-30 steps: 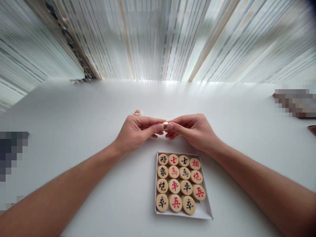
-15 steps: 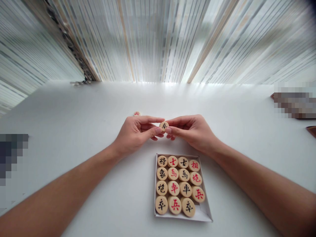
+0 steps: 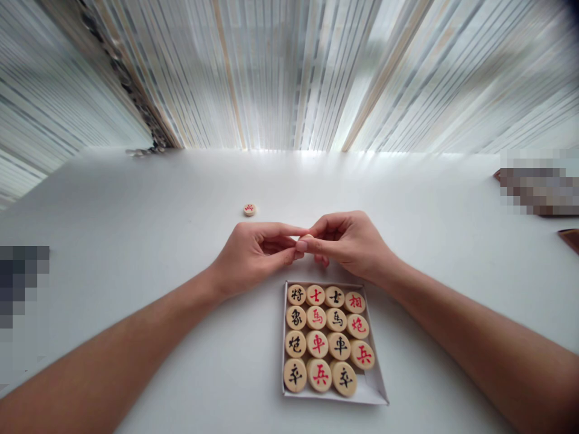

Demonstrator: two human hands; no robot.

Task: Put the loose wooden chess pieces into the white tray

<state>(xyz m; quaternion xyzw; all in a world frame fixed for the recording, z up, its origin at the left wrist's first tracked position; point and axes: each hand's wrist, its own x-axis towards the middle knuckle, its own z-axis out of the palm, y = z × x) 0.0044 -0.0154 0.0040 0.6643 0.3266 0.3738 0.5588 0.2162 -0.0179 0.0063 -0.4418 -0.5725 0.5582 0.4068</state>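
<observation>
My left hand [image 3: 253, 253] and my right hand [image 3: 350, 241] meet fingertip to fingertip above the white table [image 3: 136, 241]. Both pinch one round wooden chess piece [image 3: 306, 237], of which only a sliver shows between the fingers. Just below the hands lies a shallow white box [image 3: 376, 386] filled with several round wooden chess pieces [image 3: 318, 343] marked in black or red characters. One loose piece with a red mark [image 3: 249, 209] lies on the table beyond my left hand.
A striped curtain [image 3: 289, 72] hangs behind the table's far edge. Blurred-out patches sit at the far right [image 3: 538, 184] and at the left edge [image 3: 22, 277]. A brown corner [image 3: 570, 237] shows at the right edge.
Both hands have come slightly toward me and lowered. The held piece, earlier showing its black character, is now almost hidden by the fingers. The loose red piece is now in full view.
</observation>
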